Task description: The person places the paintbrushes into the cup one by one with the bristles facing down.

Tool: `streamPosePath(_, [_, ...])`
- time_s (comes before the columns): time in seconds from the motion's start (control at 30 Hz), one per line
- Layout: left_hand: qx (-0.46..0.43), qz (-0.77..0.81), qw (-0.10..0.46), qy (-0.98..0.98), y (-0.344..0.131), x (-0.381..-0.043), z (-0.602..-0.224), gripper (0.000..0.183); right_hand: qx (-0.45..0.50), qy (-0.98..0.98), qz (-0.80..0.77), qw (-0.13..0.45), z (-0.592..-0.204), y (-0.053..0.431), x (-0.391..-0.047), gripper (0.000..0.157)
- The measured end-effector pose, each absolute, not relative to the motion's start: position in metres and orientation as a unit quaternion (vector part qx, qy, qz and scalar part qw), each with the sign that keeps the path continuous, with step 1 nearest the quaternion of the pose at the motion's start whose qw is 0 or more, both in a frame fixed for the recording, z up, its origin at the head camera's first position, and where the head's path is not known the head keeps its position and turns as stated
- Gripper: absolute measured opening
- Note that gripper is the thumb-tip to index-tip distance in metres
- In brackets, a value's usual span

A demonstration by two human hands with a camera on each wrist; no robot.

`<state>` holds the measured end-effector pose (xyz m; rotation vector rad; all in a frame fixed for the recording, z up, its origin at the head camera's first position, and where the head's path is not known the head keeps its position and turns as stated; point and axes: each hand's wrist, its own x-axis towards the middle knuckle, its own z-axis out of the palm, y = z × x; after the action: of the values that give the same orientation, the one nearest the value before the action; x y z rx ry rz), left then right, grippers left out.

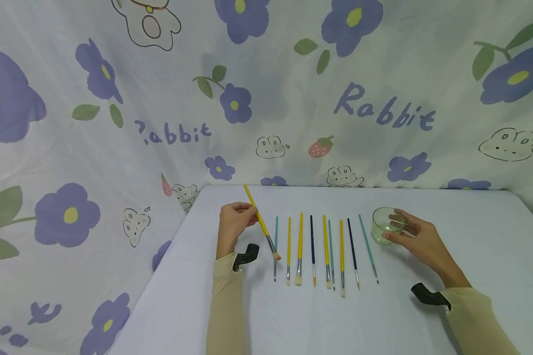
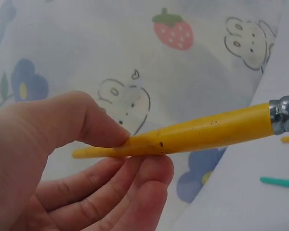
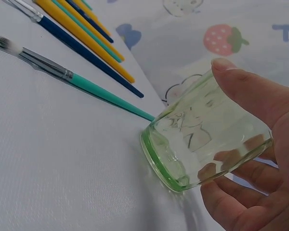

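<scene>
Left hand: the yellow paintbrush (image 1: 260, 219) is grasped by the left hand (image 1: 235, 224), handle pinched between thumb and fingertips.
Held brush: tilted, handle end up and to the left, bristles down to the right; seen across the leftmost teal brush (image 1: 276, 231), contact cannot be told.
Right hand: the clear glass (image 1: 384, 232) is gripped by the right hand (image 1: 422, 244), thumb on one side, fingers curled on the other.
Glass: seen at the right end of the brush row, just beside the rightmost teal brush (image 1: 367, 244); pale green tint, thick base; whether the base is touching the tabletop (image 1: 320, 325) is hard to judge.
Brush row: nine brushes are laid out side by side between the hands, bristles toward the near edge; yellow, teal and dark blue handles are mixed.
Middle of row: one teal brush (image 1: 330, 246) is set close beside a yellow brush (image 1: 326, 241).
Sleeves: both forearms are covered in beige (image 1: 228, 315); a black piece (image 1: 247, 254) is worn at each wrist.
Backdrop: a white cloth (image 1: 288, 98) is printed with purple flowers, rabbits, strawberries, "Rabbit".
</scene>
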<state>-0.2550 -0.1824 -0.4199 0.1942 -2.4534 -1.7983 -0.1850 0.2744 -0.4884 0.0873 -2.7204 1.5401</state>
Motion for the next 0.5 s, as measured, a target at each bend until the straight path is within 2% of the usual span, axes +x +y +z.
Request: streamPosePath(0.5, [0.052,-0.671,0.035,-0.739,-0.1717,-0.2531,-0.4097,0.022,0.023,-0.873,0.488,0.0,-0.4874,0.2737,-0.1856,0.089])
